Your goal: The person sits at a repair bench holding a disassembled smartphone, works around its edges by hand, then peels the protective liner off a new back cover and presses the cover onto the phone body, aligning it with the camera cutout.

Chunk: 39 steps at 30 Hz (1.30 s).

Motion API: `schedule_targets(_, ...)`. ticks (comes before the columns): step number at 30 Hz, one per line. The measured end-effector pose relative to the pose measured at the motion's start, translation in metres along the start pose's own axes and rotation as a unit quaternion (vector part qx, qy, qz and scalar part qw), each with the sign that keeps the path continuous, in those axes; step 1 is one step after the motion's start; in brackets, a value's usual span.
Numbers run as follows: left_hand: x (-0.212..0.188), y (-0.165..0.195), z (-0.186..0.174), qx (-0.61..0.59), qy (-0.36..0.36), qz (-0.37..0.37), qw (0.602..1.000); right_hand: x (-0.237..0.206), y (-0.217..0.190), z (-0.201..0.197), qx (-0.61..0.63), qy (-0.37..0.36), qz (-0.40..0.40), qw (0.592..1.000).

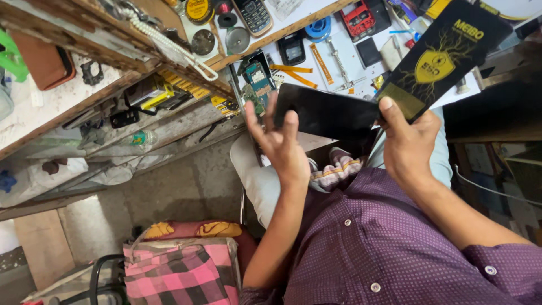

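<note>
My right hand grips a flat black package with a yellow shield emblem, thumb pressed on its lower end. A thin black glossy panel juts out to the left from under that thumb, pinched along with the package. My left hand is raised with fingers spread and palm towards me. Its fingertips rest at the panel's left edge without closing around it. Both hands hover above my lap, in front of the workbench.
The white workbench holds a bare circuit board, a keypad phone, tape rolls, orange flex strips and a red tool. Cluttered wooden shelves stand at left. A striped cloth lies on my lap. A pink plaid bag sits below.
</note>
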State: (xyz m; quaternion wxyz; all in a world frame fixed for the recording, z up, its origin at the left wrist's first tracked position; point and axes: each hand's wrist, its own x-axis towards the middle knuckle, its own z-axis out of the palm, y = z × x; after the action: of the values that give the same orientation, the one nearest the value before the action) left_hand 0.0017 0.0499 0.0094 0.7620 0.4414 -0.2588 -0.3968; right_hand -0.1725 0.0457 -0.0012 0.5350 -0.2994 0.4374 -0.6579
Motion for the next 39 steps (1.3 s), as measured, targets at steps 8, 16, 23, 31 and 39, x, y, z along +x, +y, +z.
schedule_targets(8,0.039,0.005,-0.004,-0.138,0.07,-0.059,0.986,-0.031,-0.014,0.005,-0.223,-0.106,-0.014,0.969)
schedule_targets(16,0.054,-0.007,-0.018,-0.12,0.059,-0.075,0.988,-0.026,-0.025,0.005,-0.224,-0.173,0.007,0.959)
schedule_targets(23,0.057,-0.009,-0.017,-0.051,0.07,-0.045,0.995,-0.026,-0.026,0.001,-0.289,-0.206,0.017,0.935)
schedule_targets(31,0.058,-0.004,-0.017,-0.002,0.038,-0.03,0.999,-0.025,-0.022,-0.001,-0.208,-0.2,0.092,0.953)
schedule_targets(39,0.056,-0.004,-0.019,0.011,0.023,-0.054,0.998,-0.022,-0.027,0.002,-0.25,-0.222,0.107,0.936)
